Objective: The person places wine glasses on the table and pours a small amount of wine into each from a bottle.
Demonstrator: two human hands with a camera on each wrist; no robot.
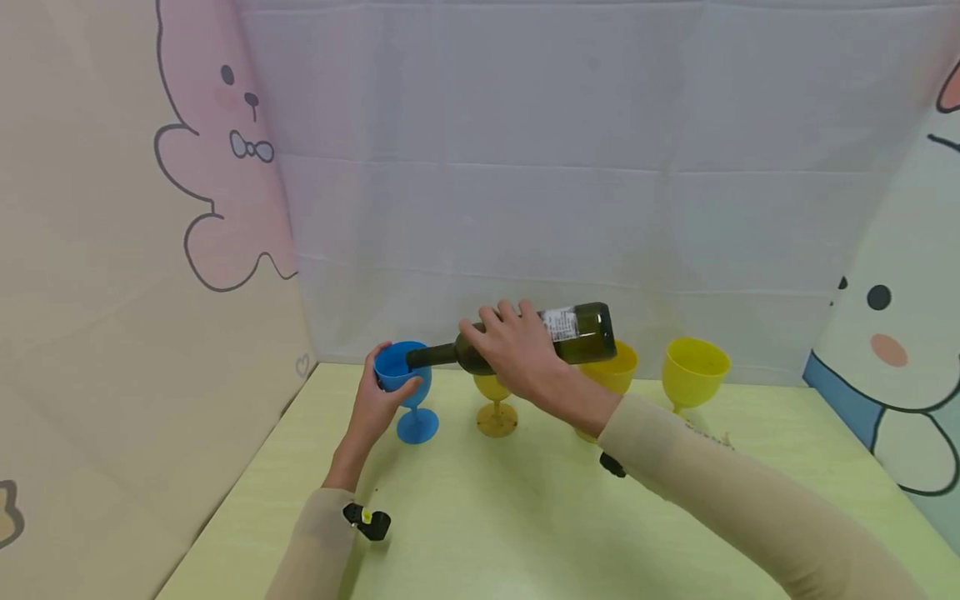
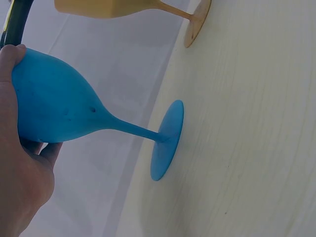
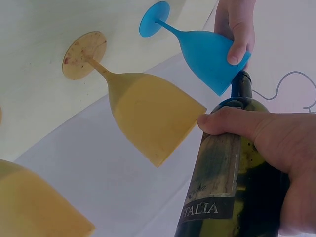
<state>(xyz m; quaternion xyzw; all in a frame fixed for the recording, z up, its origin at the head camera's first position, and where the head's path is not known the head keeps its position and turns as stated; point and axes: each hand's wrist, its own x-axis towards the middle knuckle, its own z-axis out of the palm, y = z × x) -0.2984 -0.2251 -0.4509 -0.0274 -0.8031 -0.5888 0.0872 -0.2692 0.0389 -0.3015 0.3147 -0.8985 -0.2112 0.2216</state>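
Observation:
A blue plastic goblet [image 1: 415, 392] stands at the left of the table, its bowl gripped near the rim by my left hand [image 1: 377, 400]. My right hand [image 1: 521, 346] grips a dark green wine bottle [image 1: 592, 332] around its body. The bottle lies nearly level, neck pointing left, with its mouth just inside the blue goblet's rim. In the right wrist view a worn label [image 3: 212, 182] shows on the bottle, and my thumb lies across its shoulder. Whether liquid flows cannot be seen. Behind the bottle, a yellow-orange goblet [image 1: 497, 417] is partly hidden.
Farther right stand another orange-yellow goblet [image 1: 618, 367], partly behind the right forearm, and a bright yellow goblet [image 1: 696, 372]. All are on a pale yellow table [image 1: 465, 517]. A light cloth [image 1: 480, 208] hangs behind, with printed cartoon animals on the side cloths.

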